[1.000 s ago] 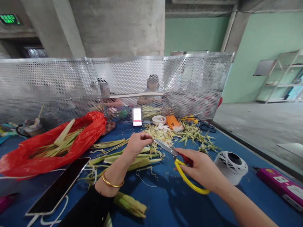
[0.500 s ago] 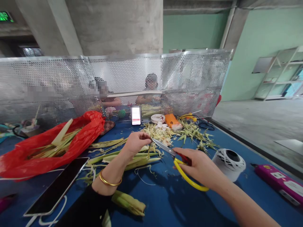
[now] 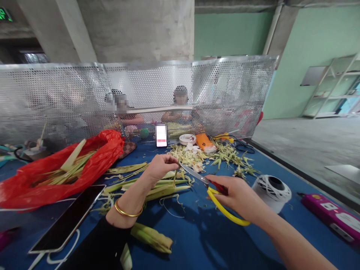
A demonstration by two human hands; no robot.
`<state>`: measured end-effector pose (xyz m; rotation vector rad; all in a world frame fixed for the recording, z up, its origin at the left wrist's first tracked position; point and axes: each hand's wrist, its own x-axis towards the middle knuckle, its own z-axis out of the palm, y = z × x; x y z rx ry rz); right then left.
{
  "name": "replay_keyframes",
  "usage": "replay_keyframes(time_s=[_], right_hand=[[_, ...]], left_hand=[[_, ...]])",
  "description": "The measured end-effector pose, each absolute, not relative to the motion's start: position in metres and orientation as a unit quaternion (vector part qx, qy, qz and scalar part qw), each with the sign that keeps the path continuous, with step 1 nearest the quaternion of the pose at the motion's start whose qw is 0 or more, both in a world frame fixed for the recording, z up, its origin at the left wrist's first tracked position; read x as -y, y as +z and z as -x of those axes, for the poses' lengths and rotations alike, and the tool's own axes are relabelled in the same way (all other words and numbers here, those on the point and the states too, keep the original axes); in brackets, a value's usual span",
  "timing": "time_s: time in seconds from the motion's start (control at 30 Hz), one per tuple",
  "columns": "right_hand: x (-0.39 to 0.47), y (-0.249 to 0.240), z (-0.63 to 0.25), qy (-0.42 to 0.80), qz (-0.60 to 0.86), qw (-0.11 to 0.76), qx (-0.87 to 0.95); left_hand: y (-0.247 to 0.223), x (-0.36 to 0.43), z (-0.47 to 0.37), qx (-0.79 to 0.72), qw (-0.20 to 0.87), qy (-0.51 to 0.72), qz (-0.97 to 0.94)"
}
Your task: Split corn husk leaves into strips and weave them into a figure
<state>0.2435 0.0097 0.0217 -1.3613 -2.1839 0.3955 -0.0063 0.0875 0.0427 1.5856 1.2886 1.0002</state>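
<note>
My right hand (image 3: 229,193) grips a pair of scissors (image 3: 198,177) with yellow and red handles. Their blades point to the left, the tips close by the fingers of my left hand (image 3: 163,167). Those fingers are pinched together on a thin strip of corn husk (image 3: 174,177), which hangs down below them. Under my left wrist lie long green-yellow corn husks (image 3: 161,192) on the blue table (image 3: 225,247). Nearer to me rests a rolled piece of husk (image 3: 153,238).
At left are a red plastic bag (image 3: 39,187) of husks and a tablet (image 3: 70,219). Husk scraps (image 3: 194,157), a tape roll (image 3: 187,139) and an upright phone (image 3: 161,135) sit ahead. At right are a string spool (image 3: 271,193) and a purple device (image 3: 332,217). Behind a perforated screen (image 3: 157,82) sit people.
Both hands hold nearly the same pose, the scissor tips still by my left fingers. The view has shifted slightly, and my left forearm sits a little further left.
</note>
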Motion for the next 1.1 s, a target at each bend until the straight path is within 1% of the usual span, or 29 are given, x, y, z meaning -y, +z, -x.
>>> replay_keyframes(time_s=[0.13,0.27,0.53,0.83,1.1], right_hand=[[-0.0083,0.0228,-0.2431,0.125,0.514,0.246,0.812],[-0.0065,0.0240,-0.2414,0.124,0.508,0.252,0.815],[-0.0084,0.0254,-0.2398,0.235,0.477,0.302,0.791],[-0.0109,0.0190,-0.2412,0.134,0.511,0.287,0.799],[-0.0076,0.0184,-0.2348,0.160,0.513,0.323,0.779]], left_hand=[[0.0420,-0.0880,0.0065,-0.516,0.412,0.395,-0.639],[0.0447,-0.0870,0.0052,-0.525,0.410,0.391,-0.635],[0.0479,-0.0855,0.0070,-0.506,0.466,0.406,-0.601],[0.0511,-0.0836,0.0063,-0.522,0.449,0.420,-0.591],[0.0447,-0.0869,0.0057,-0.493,0.509,0.456,-0.538]])
